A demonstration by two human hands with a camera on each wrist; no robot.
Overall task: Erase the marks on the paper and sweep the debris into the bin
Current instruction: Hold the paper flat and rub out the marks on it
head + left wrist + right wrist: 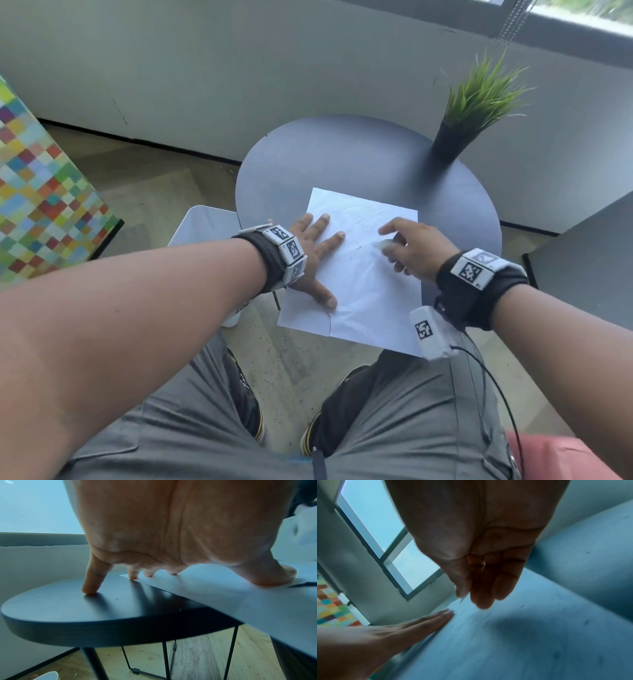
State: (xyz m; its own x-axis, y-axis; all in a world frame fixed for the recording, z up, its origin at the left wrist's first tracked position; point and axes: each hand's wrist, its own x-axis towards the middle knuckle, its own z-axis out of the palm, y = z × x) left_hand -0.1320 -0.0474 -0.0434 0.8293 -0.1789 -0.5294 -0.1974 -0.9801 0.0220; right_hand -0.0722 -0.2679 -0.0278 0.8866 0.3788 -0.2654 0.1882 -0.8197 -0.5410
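Currently: left hand (pixel 310 255) flat, fingers spread, pressing paper (pixel 363 287); right hand (pixel 416 248) over paper, grip unclear through blur

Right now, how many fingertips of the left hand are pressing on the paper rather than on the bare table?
4. On the left hand, the thumb and three fingers press the paper near its left edge; the little finger lands on the bare table.
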